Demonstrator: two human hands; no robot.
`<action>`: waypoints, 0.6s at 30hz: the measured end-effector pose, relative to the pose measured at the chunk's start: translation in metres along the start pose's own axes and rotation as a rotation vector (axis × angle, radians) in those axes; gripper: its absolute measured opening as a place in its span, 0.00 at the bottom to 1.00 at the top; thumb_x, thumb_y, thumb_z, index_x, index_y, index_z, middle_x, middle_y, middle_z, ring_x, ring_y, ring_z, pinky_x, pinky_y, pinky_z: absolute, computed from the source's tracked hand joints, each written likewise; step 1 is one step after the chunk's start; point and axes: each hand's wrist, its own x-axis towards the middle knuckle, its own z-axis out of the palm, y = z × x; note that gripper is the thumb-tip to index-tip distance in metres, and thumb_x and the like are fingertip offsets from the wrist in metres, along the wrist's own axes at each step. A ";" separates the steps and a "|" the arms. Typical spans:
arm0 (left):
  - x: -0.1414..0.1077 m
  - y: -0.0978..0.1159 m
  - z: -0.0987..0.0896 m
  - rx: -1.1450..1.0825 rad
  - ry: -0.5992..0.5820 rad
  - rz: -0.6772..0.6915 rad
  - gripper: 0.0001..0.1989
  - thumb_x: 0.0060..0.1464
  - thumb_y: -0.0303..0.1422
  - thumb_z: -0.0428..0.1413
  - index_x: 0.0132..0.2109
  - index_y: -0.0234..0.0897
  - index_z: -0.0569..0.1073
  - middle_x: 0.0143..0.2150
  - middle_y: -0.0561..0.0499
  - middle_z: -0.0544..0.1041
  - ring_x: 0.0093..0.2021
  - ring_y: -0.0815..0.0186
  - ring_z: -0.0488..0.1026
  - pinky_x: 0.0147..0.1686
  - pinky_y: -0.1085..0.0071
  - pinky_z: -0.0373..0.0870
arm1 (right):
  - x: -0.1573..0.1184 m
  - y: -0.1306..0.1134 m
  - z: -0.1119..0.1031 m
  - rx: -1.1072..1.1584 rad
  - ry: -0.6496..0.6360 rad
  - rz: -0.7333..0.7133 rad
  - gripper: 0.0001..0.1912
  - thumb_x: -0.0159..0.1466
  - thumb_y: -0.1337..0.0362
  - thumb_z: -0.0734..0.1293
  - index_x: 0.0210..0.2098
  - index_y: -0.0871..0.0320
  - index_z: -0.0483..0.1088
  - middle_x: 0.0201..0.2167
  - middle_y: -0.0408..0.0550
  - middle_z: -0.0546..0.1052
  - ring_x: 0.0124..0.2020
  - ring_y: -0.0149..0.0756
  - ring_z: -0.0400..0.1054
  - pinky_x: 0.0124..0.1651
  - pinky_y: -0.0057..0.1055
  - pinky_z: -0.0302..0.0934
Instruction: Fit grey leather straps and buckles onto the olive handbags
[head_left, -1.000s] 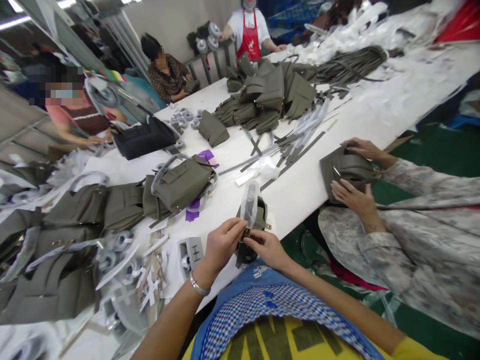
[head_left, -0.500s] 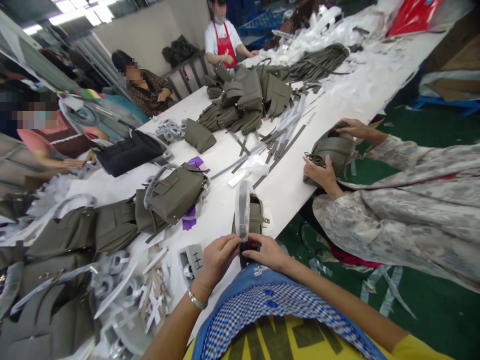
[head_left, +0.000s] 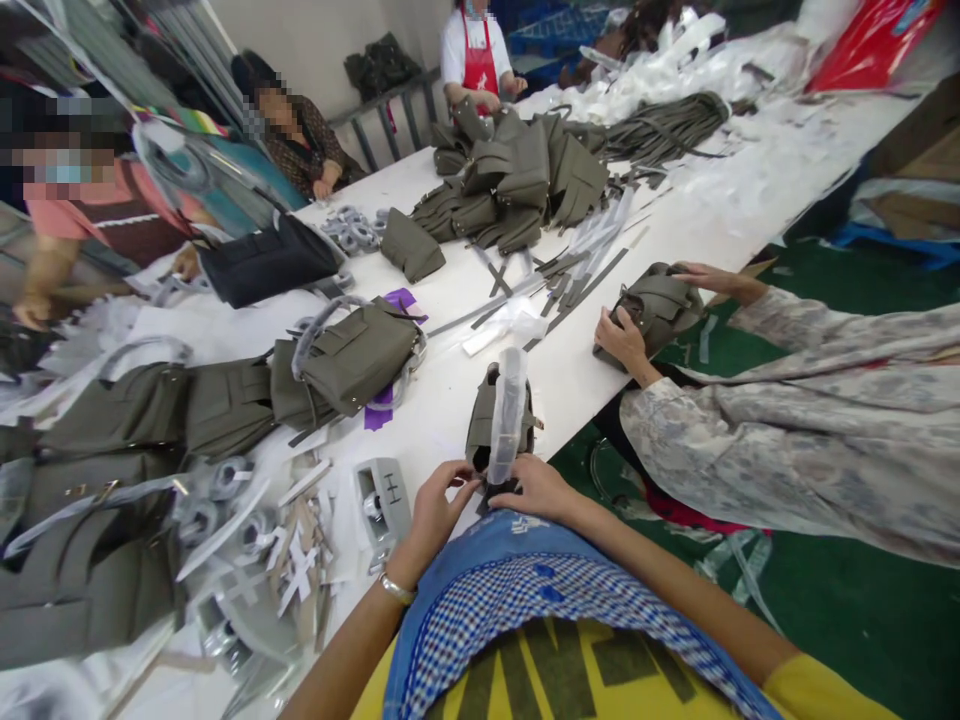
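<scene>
A small olive bag (head_left: 481, 415) stands on the white table right in front of me, its handle (head_left: 508, 415) wrapped in clear plastic and arching over it. At the near end of the bag, my left hand (head_left: 444, 502) pinches a dark piece at the base of the handle. Close beside it my right hand (head_left: 538, 490) has its fingers closed on the same dark part from the other side. The fingertips partly cover that part, so its shape is hard to make out.
Olive bags (head_left: 352, 360) lie to the left, near a tape dispenser (head_left: 382, 505) and paper scraps (head_left: 304, 560). A pile of olive pieces (head_left: 510, 170) is further back. At the right a person's hands (head_left: 626, 345) hold another bag. More people are across the table (head_left: 450, 385).
The bag and its handle have tilted and turned slightly, showing more of the bag's left side. My hands stay at the handle's base. The neighbour's bag has turned, and the view has shifted.
</scene>
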 end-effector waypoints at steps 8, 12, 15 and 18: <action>-0.005 0.013 0.001 -0.155 0.043 -0.086 0.13 0.56 0.36 0.58 0.48 0.39 0.73 0.43 0.48 0.77 0.42 0.63 0.75 0.45 0.65 0.74 | 0.020 -0.020 -0.022 0.200 0.102 0.128 0.14 0.60 0.56 0.67 0.38 0.58 0.78 0.36 0.48 0.82 0.40 0.44 0.75 0.45 0.36 0.67; 0.011 0.045 -0.009 -0.203 0.120 -0.104 0.14 0.55 0.37 0.59 0.48 0.39 0.74 0.38 0.50 0.78 0.37 0.65 0.75 0.40 0.69 0.73 | 0.031 -0.041 -0.050 0.425 0.089 0.061 0.17 0.59 0.55 0.68 0.41 0.61 0.76 0.39 0.50 0.81 0.41 0.43 0.75 0.47 0.37 0.67; 0.017 0.060 -0.012 -0.209 0.150 -0.105 0.12 0.55 0.37 0.59 0.44 0.38 0.76 0.35 0.50 0.77 0.34 0.66 0.74 0.36 0.70 0.71 | 0.030 -0.048 -0.055 0.521 0.002 0.057 0.19 0.58 0.53 0.69 0.42 0.61 0.76 0.40 0.50 0.81 0.43 0.44 0.74 0.49 0.38 0.67; 0.019 0.064 -0.013 -0.236 0.119 -0.114 0.09 0.54 0.36 0.59 0.41 0.38 0.78 0.36 0.50 0.78 0.35 0.65 0.74 0.36 0.70 0.70 | 0.024 -0.049 -0.053 0.580 -0.024 0.097 0.21 0.57 0.52 0.70 0.43 0.60 0.76 0.40 0.50 0.81 0.45 0.45 0.74 0.51 0.40 0.66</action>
